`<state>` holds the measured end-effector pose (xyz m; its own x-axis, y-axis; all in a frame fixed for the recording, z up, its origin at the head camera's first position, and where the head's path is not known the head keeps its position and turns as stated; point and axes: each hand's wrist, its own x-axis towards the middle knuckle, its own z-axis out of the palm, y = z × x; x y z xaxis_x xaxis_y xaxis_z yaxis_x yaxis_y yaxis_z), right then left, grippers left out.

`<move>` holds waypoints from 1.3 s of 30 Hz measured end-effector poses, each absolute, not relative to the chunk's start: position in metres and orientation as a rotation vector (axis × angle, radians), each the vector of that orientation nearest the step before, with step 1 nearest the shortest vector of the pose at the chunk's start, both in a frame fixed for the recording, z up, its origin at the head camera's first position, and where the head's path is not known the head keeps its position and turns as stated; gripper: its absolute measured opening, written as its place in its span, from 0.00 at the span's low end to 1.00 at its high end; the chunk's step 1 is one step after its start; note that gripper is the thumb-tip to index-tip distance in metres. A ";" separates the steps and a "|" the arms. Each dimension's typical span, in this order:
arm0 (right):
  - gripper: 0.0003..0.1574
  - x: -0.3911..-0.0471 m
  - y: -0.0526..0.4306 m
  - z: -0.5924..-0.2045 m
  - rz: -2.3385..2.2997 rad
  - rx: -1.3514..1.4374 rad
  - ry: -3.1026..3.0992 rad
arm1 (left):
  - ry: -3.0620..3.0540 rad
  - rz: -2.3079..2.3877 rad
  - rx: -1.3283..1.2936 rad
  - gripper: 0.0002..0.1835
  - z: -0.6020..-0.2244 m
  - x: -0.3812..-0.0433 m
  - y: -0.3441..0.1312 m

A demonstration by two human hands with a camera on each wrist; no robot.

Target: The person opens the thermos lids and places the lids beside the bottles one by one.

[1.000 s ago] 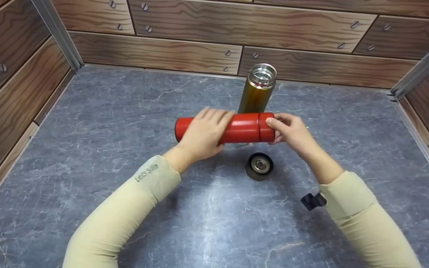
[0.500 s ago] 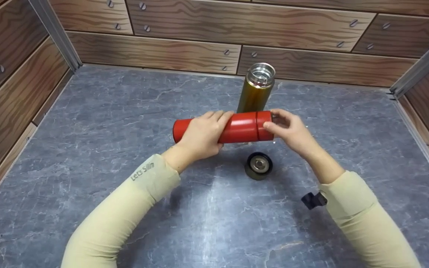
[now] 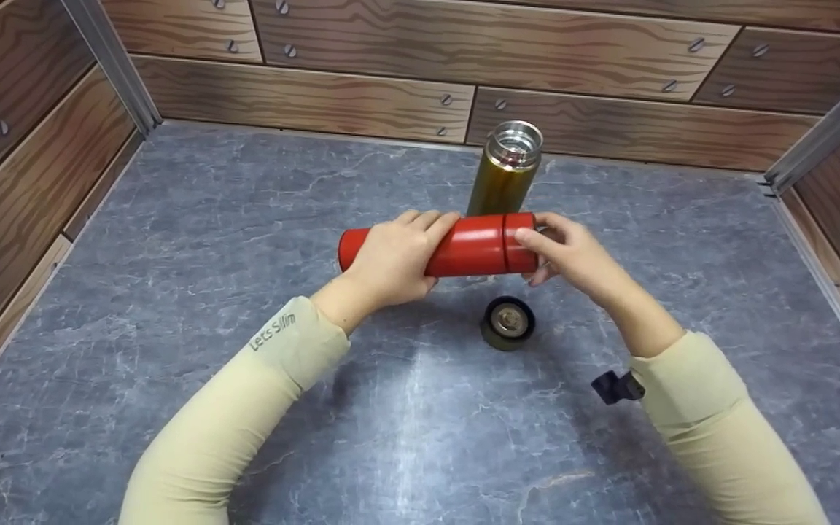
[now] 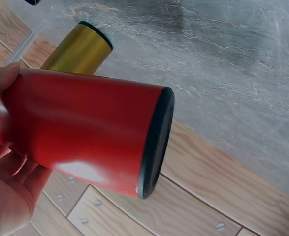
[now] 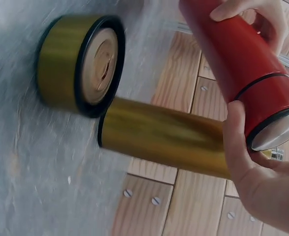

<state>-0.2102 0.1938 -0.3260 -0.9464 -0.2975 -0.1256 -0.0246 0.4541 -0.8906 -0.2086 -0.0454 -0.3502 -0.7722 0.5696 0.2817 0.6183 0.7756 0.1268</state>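
You seem to be at the step of working the red cap [image 3: 521,242] on the red flask [image 3: 471,248]: your left hand [image 3: 394,259] is curled round the body toward its left end, and your right hand [image 3: 577,255] pinches the cap between thumb and fingers, the fingertips partly hidden. As I judge it, the next move calls for a steady left grip and a twist of the cap about the flask's length, without tipping it. The flask is held on its side above the tabletop [image 3: 391,437], nearer you than the upright, uncapped gold flask [image 3: 500,188], cap end to the right. It looks smooth and glossy, with a dark seam below the cap, a silver disc [image 5: 278,132] on the end and a black base [image 4: 157,142]. A gold lid [image 3: 507,322] sits nearer you, inner side up.
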 end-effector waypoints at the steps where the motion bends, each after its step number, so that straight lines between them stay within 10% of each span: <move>1: 0.31 -0.210 0.193 -0.327 -1.515 -0.268 2.419 | -2.742 -0.308 -0.933 0.40 -0.351 -0.209 -0.046; 12: 0.24 -0.206 0.183 -0.337 -1.690 -0.275 2.346 | -2.600 -0.240 -0.947 0.37 -0.358 -0.210 -0.052; 39: 0.40 -0.209 0.186 -0.333 -1.409 -0.535 2.581 | -2.597 -0.267 -0.891 0.35 -0.348 -0.214 -0.057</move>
<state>-0.2090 0.1863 -0.3328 -0.9246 -0.3792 0.0368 -0.2360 0.4944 -0.8366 -0.2138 -0.0565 -0.3477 -0.7262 0.5500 0.4125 0.6224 0.7808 0.0547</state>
